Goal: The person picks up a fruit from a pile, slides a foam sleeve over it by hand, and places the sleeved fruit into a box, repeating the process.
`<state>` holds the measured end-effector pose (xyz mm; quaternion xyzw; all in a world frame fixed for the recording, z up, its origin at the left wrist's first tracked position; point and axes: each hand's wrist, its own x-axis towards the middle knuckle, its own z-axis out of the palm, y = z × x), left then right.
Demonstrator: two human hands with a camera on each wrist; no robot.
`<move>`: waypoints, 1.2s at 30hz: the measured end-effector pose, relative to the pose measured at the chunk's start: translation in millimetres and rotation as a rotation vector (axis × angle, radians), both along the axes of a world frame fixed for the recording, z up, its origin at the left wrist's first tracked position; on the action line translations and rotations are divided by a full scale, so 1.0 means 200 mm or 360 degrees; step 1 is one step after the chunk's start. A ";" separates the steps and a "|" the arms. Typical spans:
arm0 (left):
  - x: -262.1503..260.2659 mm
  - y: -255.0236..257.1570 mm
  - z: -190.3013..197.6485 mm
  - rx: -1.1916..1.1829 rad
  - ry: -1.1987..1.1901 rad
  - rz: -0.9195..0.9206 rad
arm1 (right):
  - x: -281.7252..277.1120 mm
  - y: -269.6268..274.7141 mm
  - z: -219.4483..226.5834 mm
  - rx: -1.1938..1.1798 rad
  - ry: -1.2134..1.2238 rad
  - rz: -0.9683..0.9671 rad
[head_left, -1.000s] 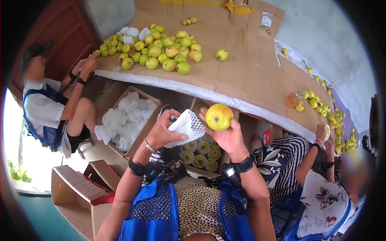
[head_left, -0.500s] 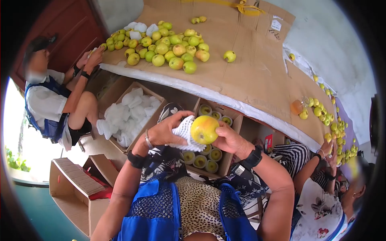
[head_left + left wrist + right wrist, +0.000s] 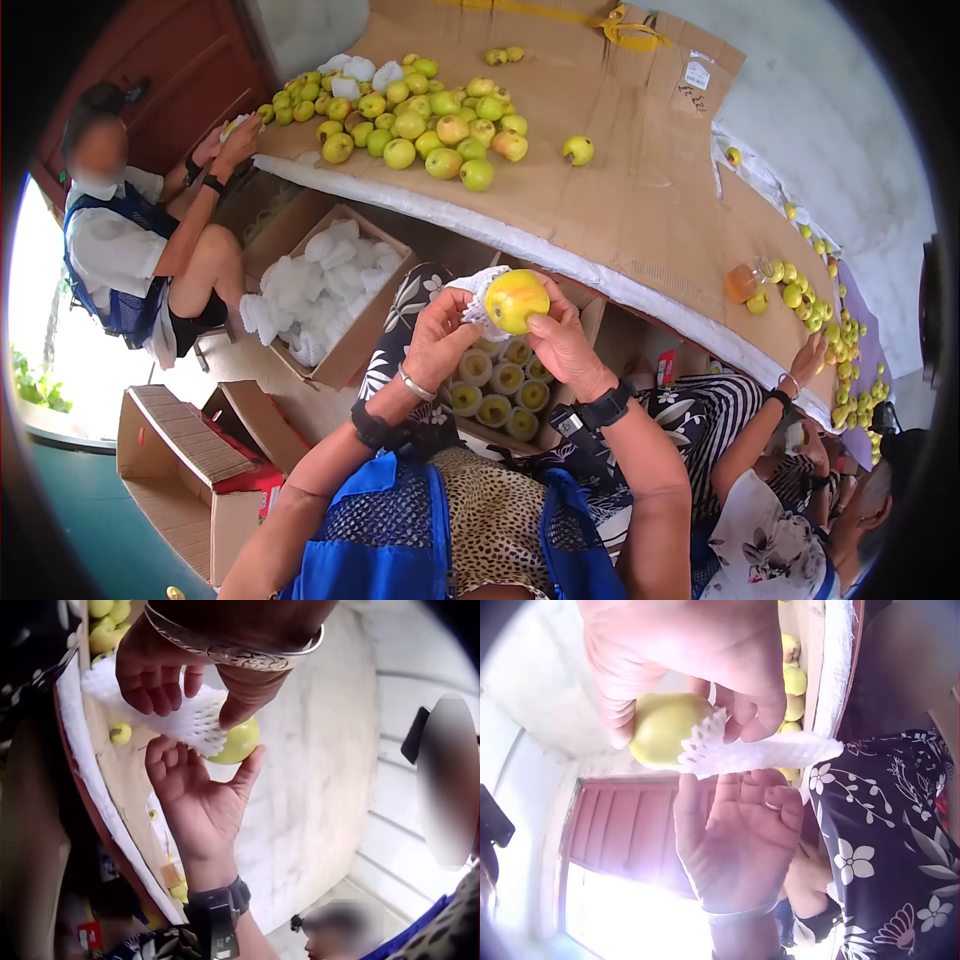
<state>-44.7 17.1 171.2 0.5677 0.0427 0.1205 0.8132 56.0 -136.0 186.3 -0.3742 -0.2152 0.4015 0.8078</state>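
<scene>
A yellow-green apple (image 3: 517, 301) with a reddish blush is partly inside a white foam net (image 3: 478, 297), held up over the open box of wrapped apples. My left hand (image 3: 441, 338) grips the net at its side, thumb near the net's edge. With thumb and fingers my right hand (image 3: 563, 345) holds the apple from the other side. In the left wrist view the net (image 3: 191, 724) covers one end of the apple (image 3: 238, 741). The right wrist view shows the net's rim (image 3: 705, 742) against the apple (image 3: 664, 729), its narrow end trailing away.
Loose apples (image 3: 408, 125) lie piled on the cardboard-covered table (image 3: 640, 200). Below stand a box of white nets (image 3: 330, 285) and a box of netted apples (image 3: 493, 410). An empty carton (image 3: 180, 480) is at lower left. One person sits on each side.
The apple and net, apart a second ago, have come together, and the net now reaches round part of the apple. Both hands have drawn close; the right-hand person's arm has shifted.
</scene>
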 end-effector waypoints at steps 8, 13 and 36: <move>-0.04 0.05 0.02 -0.0089 0.0342 0.0038 | -0.02 0.05 0.02 -0.0153 -0.0220 0.0109; -0.03 0.05 -0.05 0.0468 0.0192 0.0214 | 0.00 0.05 0.00 -0.0268 -0.0362 0.0103; 0.15 -0.13 0.07 -0.0214 0.0043 0.0272 | 0.09 0.13 0.07 -0.1174 -0.2543 -0.1307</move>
